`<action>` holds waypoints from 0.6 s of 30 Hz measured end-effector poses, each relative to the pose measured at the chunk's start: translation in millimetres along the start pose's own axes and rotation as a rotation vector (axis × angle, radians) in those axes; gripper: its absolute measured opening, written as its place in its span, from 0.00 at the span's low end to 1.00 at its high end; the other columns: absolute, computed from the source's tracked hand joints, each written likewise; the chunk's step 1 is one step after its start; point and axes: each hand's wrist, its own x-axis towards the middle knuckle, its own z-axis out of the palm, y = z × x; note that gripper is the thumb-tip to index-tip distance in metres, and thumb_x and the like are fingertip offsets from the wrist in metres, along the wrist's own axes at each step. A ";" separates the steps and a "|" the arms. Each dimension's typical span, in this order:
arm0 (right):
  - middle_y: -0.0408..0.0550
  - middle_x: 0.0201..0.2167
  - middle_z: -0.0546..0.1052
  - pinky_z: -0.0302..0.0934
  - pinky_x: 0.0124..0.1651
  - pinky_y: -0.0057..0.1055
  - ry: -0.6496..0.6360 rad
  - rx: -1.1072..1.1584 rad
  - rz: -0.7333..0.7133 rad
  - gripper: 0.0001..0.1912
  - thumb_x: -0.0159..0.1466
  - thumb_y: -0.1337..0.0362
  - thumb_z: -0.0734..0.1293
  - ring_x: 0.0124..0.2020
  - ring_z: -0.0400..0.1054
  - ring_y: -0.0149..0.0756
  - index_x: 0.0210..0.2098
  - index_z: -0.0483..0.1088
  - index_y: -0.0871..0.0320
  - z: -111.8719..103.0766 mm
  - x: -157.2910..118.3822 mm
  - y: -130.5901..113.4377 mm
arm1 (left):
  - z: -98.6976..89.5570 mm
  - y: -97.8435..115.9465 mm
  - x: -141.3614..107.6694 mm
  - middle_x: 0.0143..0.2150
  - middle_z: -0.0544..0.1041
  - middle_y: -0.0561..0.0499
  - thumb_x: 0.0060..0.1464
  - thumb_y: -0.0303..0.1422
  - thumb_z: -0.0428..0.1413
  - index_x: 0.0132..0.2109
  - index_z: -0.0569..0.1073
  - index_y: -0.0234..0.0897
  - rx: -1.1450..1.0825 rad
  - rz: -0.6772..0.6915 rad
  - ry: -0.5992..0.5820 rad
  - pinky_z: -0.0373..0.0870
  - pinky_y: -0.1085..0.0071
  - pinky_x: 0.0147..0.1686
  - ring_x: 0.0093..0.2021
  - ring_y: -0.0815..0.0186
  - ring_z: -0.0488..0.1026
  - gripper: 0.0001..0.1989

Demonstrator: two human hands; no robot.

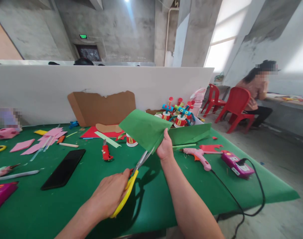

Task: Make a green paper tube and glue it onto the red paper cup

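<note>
My left hand (111,194) is closed around the yellow handles of a pair of scissors (125,196), held above the table. The blades are parted a little at the lower edge of a green paper sheet (145,127). My right hand (165,146) pinches that sheet at its right side, thumb up, and holds it raised. Behind the sheet stands a red and white paper cup (131,140), partly covered by it. More green paper (188,134) lies behind my right hand, beside a box with several cup figures (180,120).
A pink glue gun (197,157) and a purple power box (237,165) with a cable lie at right. A phone (64,169), red cutter (106,152) and pink papers (48,139) lie left. A person (257,86) sits far right.
</note>
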 end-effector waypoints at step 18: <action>0.51 0.44 0.80 0.62 0.57 0.49 -0.023 -0.016 0.060 0.23 0.63 0.45 0.61 0.53 0.70 0.46 0.45 0.73 0.57 3.6 -3.5 -0.5 | -0.5 6.8 12.3 0.38 0.78 0.42 0.58 0.31 0.44 0.43 0.65 0.39 -0.018 0.020 0.037 0.57 0.67 0.30 0.37 0.54 0.75 0.08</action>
